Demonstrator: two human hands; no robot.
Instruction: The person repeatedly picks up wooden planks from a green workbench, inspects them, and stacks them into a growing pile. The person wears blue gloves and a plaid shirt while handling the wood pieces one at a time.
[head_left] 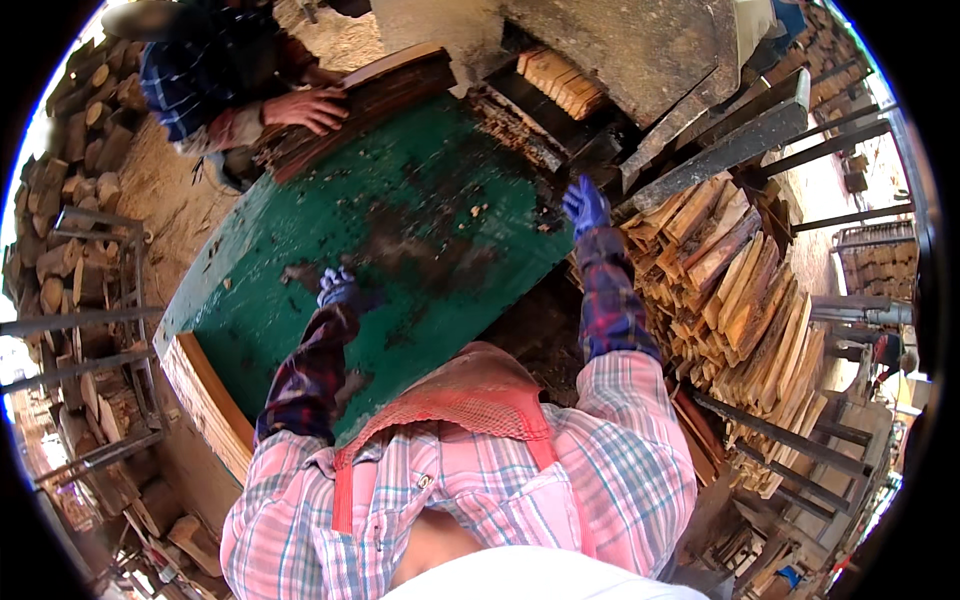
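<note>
My left hand (338, 288), in a blue-purple glove, is over the dirt-smeared green table (270, 300), its fingers loosely bent and apart with nothing seen in them. Further right, my right hand (587, 208), gloved alike, reaches to the table's right edge beside the dark machine (600, 150). Its fingers are stretched out and nothing shows in it. At the far left edge, a co-worker's bare hand (305, 108) rests on a bark-covered wood slab (375, 105) lying on the table. Dark dirt and small wood chips (475, 210) lie scattered between my hands and the slab.
A large stack of split wood slats (730, 280) stands close to my right arm, on metal bars (790, 435). A grey metal beam (715, 150) slants past my right hand. Cut wood blocks (560, 82) sit in the machine. A board (213, 400) edges the table's near left. Logs (85, 180) pile at left.
</note>
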